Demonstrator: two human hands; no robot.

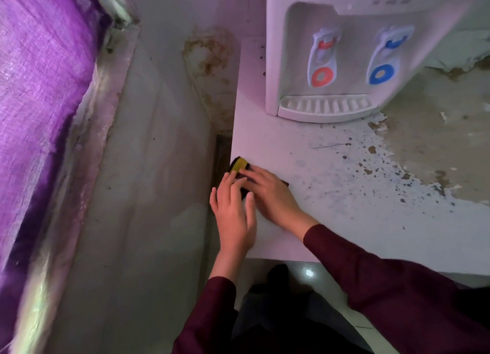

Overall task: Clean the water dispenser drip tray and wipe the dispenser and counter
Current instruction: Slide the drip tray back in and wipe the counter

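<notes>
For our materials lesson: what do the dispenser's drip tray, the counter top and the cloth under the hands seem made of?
Drip tray: probably glossy white moulded plastic, ribbed slots.
Counter top: white coating flaking off a brownish, perhaps wooden board.
Cloth: soft yellow-and-black fabric, seemingly folded.

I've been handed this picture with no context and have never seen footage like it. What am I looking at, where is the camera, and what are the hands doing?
There is one picture, taken by a camera worn on a person's head, looking down at their own hands. No robot is involved. On the white counter, whose paint is peeling at the right, stands a water dispenser with a red tap, a blue tap and a drip tray at its base. Near the counter's left edge, the left hand and right hand both rest with straight fingers on a yellow and black cloth, pressing it flat. Purple fabric hangs at the left.
</notes>
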